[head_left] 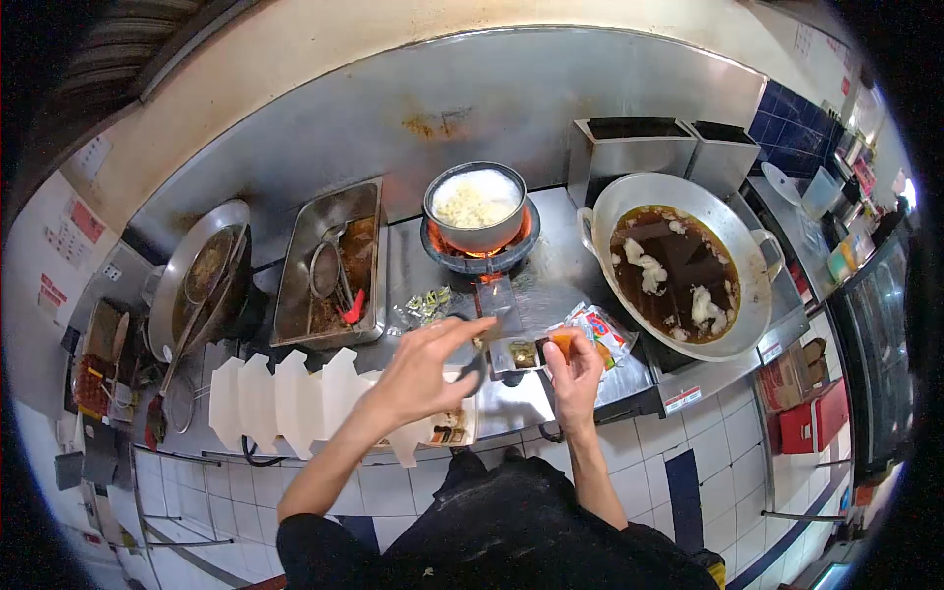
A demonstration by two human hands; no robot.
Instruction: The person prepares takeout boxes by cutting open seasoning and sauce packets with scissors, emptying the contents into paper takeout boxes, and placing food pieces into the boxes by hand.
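My left hand point(423, 369) grips what look like scissors point(477, 369) with dark handle loops; its fingers are partly extended and the blades are hard to make out. My right hand point(575, 374) pinches a clear seasoning sachet point(516, 355), its sections filled with dark, greenish and orange contents. The two hands are close together above the counter. Beyond them, a pot point(476, 237) of bubbling noodles sits over a glowing burner point(492, 264). Torn wrappers point(429, 307) lie beyond my left hand, and a colourful packet point(605, 329) lies beside my right.
A large wok point(612, 193) of brown oil with white pieces stands right. A metal tray point(295, 264) holds strainers and red-tipped tongs. White paper boxes point(285, 398) line the front edge; another wok point(177, 280) stands left. Metal bins point(639, 157) stand against the back wall.
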